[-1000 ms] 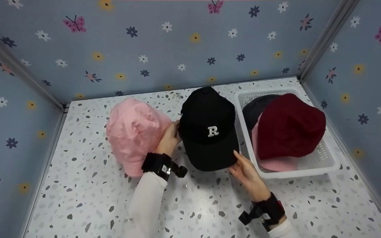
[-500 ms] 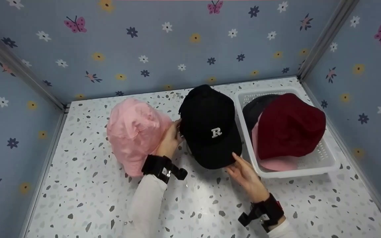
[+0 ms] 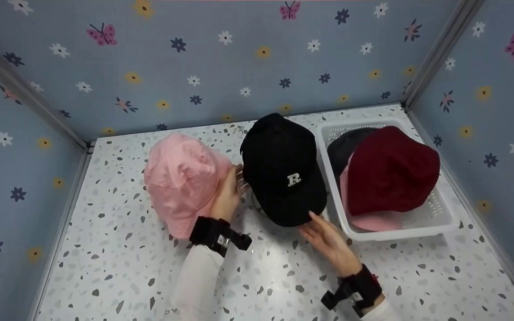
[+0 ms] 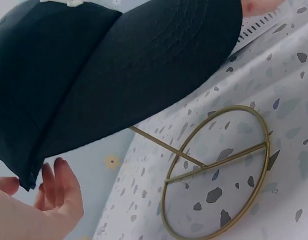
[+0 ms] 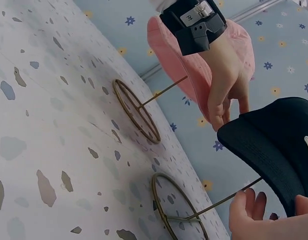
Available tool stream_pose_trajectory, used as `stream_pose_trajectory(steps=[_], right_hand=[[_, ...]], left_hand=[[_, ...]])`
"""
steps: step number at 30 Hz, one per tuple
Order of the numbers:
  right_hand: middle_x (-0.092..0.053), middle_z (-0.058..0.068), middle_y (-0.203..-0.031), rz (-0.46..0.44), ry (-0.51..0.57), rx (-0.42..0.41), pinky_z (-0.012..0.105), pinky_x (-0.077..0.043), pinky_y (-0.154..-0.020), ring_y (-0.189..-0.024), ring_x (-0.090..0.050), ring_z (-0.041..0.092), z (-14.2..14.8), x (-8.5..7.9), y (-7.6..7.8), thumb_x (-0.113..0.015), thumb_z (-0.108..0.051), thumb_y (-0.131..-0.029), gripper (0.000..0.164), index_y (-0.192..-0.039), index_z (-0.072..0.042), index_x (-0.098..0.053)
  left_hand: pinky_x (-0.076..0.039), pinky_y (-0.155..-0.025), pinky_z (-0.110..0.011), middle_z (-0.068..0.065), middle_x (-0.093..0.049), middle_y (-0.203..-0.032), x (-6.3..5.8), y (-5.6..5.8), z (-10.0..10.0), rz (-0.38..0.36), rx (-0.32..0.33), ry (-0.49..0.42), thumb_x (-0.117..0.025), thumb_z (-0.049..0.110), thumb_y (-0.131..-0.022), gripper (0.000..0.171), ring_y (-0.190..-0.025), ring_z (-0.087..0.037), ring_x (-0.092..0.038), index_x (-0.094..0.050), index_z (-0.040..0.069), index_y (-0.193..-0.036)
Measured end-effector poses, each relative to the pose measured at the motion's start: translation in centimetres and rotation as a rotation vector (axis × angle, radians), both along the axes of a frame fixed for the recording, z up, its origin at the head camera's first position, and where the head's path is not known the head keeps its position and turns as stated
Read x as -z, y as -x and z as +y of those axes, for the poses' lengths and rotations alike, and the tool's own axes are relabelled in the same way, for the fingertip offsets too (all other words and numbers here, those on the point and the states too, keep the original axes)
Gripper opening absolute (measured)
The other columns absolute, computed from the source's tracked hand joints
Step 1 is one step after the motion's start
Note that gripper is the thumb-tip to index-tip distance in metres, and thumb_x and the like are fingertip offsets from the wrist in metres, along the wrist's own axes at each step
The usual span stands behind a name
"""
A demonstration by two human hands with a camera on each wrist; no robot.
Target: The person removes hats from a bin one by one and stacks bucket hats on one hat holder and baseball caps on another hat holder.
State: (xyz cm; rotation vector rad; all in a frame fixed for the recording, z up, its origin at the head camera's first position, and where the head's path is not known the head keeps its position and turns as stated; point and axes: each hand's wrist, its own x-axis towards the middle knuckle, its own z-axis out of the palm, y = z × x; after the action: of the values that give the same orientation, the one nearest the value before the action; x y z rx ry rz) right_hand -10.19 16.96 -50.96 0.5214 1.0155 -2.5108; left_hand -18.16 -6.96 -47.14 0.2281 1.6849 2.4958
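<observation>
Black cap [image 3: 281, 171]: mid-table [image 3: 275, 276], set over a thin brass-coloured stand [image 4: 206, 165], its white R [image 3: 293, 179] turned towards the person and slightly rightward.
Pink hat [image 3: 181, 174]: left of the cap, on a second stand [image 5: 139, 106]; soft, judging by its creases.
Left hand [image 3: 225, 196]: angled up between pink hat and cap, thumb and bent fingers either side of the left end of the brim [image 3: 299, 203]; whether they pinch it or only touch, I cannot tell.
Crown [image 3: 279, 142]: cloth, probably light and not slippery, likely to dent if squeezed.
Brim: looks stiffer, so the better hold; taking both side edges should keep the cap from twisting on its narrow support.
Right hand [image 3: 330, 245]: angled in from lower right, thumb at the brim's right front edge, fingers bent beneath; firm hold or loose touch, I cannot tell.
White basket [image 3: 400, 235]: just right of the cap, holding a burgundy hat [image 3: 391, 169] and others.
</observation>
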Motion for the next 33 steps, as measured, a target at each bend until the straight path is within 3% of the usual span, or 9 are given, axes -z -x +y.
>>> stream_pose_trajectory(steps=[3, 6, 8, 11, 13, 15, 22, 29, 33], right_hand=[[-0.026, 0.028, -0.141, -0.018, -0.038, -0.07, 0.044, -0.023, -0.109, -0.132, -0.024, 0.039, 0.0, 0.1, -0.3, -0.044, -0.011, -0.096, 0.027, -0.122, -0.003, -0.048], [-0.043, 0.027, -0.131, -0.008, -0.075, -0.199, 0.047, -0.023, -0.109, -0.127, -0.034, 0.041, 0.1, 0.2, -0.7, -0.049, -0.011, -0.094, 0.008, -0.096, -0.007, -0.056], [-0.053, 0.023, -0.121, 0.033, -0.11, -0.316, 0.049, -0.024, -0.108, -0.121, -0.043, 0.039, 0.3, 0.2, -0.9, -0.051, -0.01, -0.092, 0.006, -0.092, -0.008, -0.057], [-0.061, 0.018, -0.112, 0.159, -0.182, -0.486, 0.049, -0.031, -0.104, -0.112, -0.053, 0.033, 0.4, -0.1, -1.2, -0.052, -0.01, -0.092, 0.014, -0.104, -0.005, -0.056], [-0.062, 0.015, -0.109, 0.257, -0.251, -0.57, 0.047, -0.038, -0.099, -0.105, -0.058, 0.028, 0.5, -0.4, -1.4, -0.052, -0.01, -0.092, 0.025, -0.115, -0.001, -0.053], [-0.063, 0.013, -0.107, 0.341, -0.319, -0.622, 0.044, -0.043, -0.095, -0.101, -0.06, 0.025, 0.6, -1.1, -1.6, -0.052, -0.009, -0.091, 0.031, -0.119, 0.004, -0.049], [-0.063, 0.021, -0.105, 0.541, -0.522, -0.653, 0.036, -0.049, -0.088, -0.095, -0.063, 0.022, 1.7, -4.9, -1.3, -0.054, -0.008, -0.09, 0.036, -0.118, 0.014, -0.045], [-0.065, 0.018, -0.101, 0.681, -0.569, -0.558, 0.028, -0.05, -0.084, -0.091, -0.064, 0.016, 4.1, -9.2, -0.7, -0.053, -0.005, -0.091, 0.035, -0.116, 0.018, -0.044], [-0.068, 0.01, -0.096, 0.722, -0.611, -0.442, 0.025, -0.051, -0.082, -0.089, -0.065, 0.015, 5.4, -10.9, -0.2, -0.052, -0.003, -0.091, 0.024, -0.112, 0.008, -0.053]], left_hand=[[-0.03, -0.102, -0.049, -0.028, -0.036, -0.132, 0.3, 0.3, 0.5, -0.101, -0.105, -0.001, -0.02, 0.003, -0.1, 0.038, -0.114, -0.03, -0.044, -0.021, -0.014, -0.135], [-0.036, -0.1, -0.045, -0.023, -0.049, -0.121, 0.6, 1.2, 1.3, -0.284, -0.297, -0.009, -0.034, 0.011, -0.099, 0.036, -0.108, -0.03, -0.051, -0.038, -0.01, -0.127], [-0.044, -0.094, -0.039, -0.02, -0.056, -0.112, 1.2, 1.7, 1.7, -0.343, -0.421, -0.038, -0.047, 0.013, -0.093, 0.032, -0.1, -0.027, -0.056, -0.049, -0.007, -0.118], [-0.042, -0.095, -0.038, -0.02, -0.054, -0.118, 0.9, 1.3, 2.1, -0.365, -0.514, 0.092, -0.049, 0.012, -0.09, 0.036, -0.107, -0.028, -0.052, -0.048, -0.007, -0.121], [-0.038, -0.098, -0.04, -0.023, -0.048, -0.125, 0.4, 0.4, 2.4, -0.305, -0.545, 0.167, -0.048, 0.01, -0.089, 0.041, -0.115, -0.032, -0.046, -0.043, -0.009, -0.125], [-0.032, -0.103, -0.044, -0.027, -0.04, -0.131, -1.4, -1.2, 2.9, -0.273, -0.575, 0.265, -0.043, 0.006, -0.09, 0.043, -0.121, -0.038, -0.039, -0.037, -0.012, -0.129], [-0.033, -0.096, -0.045, -0.031, -0.042, -0.121, -5.5, -5.9, 5.3, 0.092, -0.636, 0.314, -0.045, -0.009, -0.086, 0.029, -0.115, -0.042, -0.038, -0.044, -0.017, -0.114], [-0.038, -0.089, -0.048, -0.034, -0.046, -0.114, -6.2, -7.5, 7.7, 0.341, -0.591, 0.341, -0.047, -0.016, -0.083, 0.021, -0.107, -0.039, -0.043, -0.05, -0.019, -0.104], [-0.042, -0.082, -0.054, -0.032, -0.05, -0.105, -6.1, -7.8, 9.1, 0.427, -0.518, 0.358, -0.049, -0.018, -0.081, 0.02, -0.098, -0.038, -0.049, -0.051, -0.018, -0.101]])
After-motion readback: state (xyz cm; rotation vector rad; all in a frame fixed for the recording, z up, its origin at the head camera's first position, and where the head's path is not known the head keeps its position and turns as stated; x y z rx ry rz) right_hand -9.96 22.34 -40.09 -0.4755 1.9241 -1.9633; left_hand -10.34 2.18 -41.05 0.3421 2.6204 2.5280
